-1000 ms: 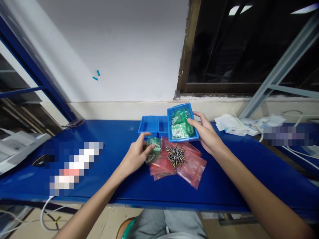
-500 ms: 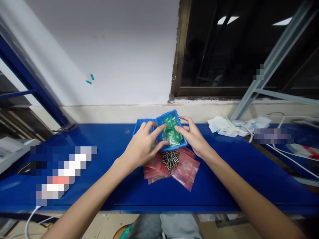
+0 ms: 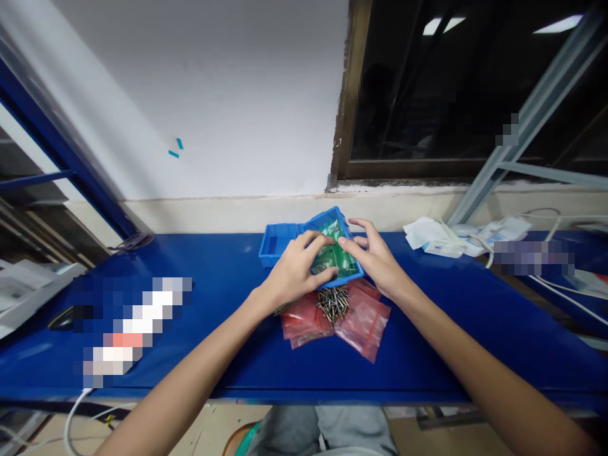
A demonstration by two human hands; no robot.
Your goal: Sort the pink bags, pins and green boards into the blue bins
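A small blue tray (image 3: 352,276) heaped with green bags (image 3: 338,252) is held tilted above the blue bench (image 3: 213,304). My right hand (image 3: 377,266) grips the tray's right side, thumb lying on the bags. My left hand (image 3: 294,272) is curled at the tray's left side, fingers pressing a green bag down onto the heap. Just below the tray, a pile of small metal screws (image 3: 335,301) rests on several red bags (image 3: 363,320). A second blue tray (image 3: 278,244) stands on the bench to the left, touching the held one.
White packets and papers (image 3: 427,234) lie at the back right beside white cables (image 3: 560,288). A slanted metal post (image 3: 513,139) rises there. A blurred item (image 3: 128,323) lies on the left, with a white object (image 3: 28,291) past the bench's left end.
My left hand carried a green bag from the bench up into the tray. My right hand brought the tray closer and lower, over the screws.
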